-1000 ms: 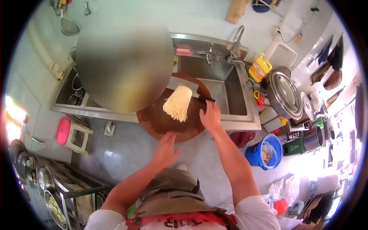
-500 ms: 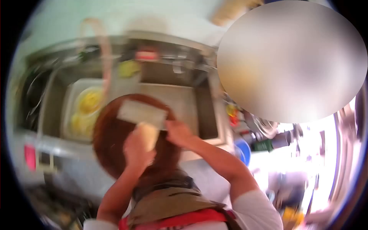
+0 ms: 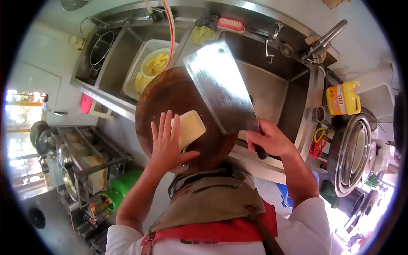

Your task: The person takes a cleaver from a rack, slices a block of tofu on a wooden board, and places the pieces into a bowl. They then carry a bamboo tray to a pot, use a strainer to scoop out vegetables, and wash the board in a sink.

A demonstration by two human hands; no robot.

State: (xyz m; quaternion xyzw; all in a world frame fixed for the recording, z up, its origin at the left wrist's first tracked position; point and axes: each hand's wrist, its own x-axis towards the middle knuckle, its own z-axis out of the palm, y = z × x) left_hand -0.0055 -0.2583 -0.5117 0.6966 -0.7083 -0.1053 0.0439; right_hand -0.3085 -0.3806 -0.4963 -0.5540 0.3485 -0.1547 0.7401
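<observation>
My right hand (image 3: 273, 139) grips the dark handle of a broad cleaver (image 3: 225, 91), whose shiny blade is raised over the right side of a round wooden chopping board (image 3: 163, 95). A pale cream block of food (image 3: 191, 127) lies on the board, its far edge straight and a few thin shreds at its near end. My left hand (image 3: 171, 144) is open at the block's left side, fingers stretched out and thumb spread, overlapping its edge in this view.
Behind the board is a steel sink (image 3: 272, 80). In its left basin a white basket (image 3: 148, 46) holds a bowl of yellow pieces (image 3: 157, 63). A pink brush (image 3: 230, 24) and green cloth (image 3: 203, 35) lie between basins. At right stand a yellow jug (image 3: 344, 98) and stacked metal pans (image 3: 355, 148).
The cleaver has lifted and turned away from the block, moving right with my right hand. My left hand has opened from around the block. The view has swung, so the surroundings shift.
</observation>
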